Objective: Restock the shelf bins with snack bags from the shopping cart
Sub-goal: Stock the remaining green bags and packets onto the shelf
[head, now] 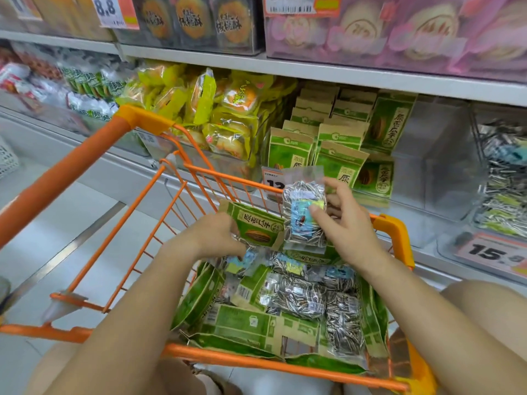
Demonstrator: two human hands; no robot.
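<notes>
At the centre of the frame the right hand (346,223) holds a clear bag of sunflower seeds (304,215) upright above the orange shopping cart (176,349), thumb pressed on its blue label and the other fingers curled behind it. The left hand (219,233) is just left of it, fingers curled round the edge of a green kraft seed pouch (255,226) that tilts against the far wall of the cart. More clear bags and green pouches lie jumbled in the cart at lower centre.

On the shelf, green pouches (339,143) stand in rows at centre right. An almost bare clear bin (436,155) sits to their right, and further right, at the frame edge, another bin (502,181) already holds clear seed bags.

The main risk, as I judge it, is mixing products: with a different item in each hand, either could land in the wrong bin. The clear bag belongs far right and the green pouch at centre. The clear film looks slick, and a grip on one face could let it slide back into the cart. The reach to the right crosses the cart's orange corner guard (395,232), where a bag might catch. The standing pouches could also topple if a new one is pushed in hard.
</notes>
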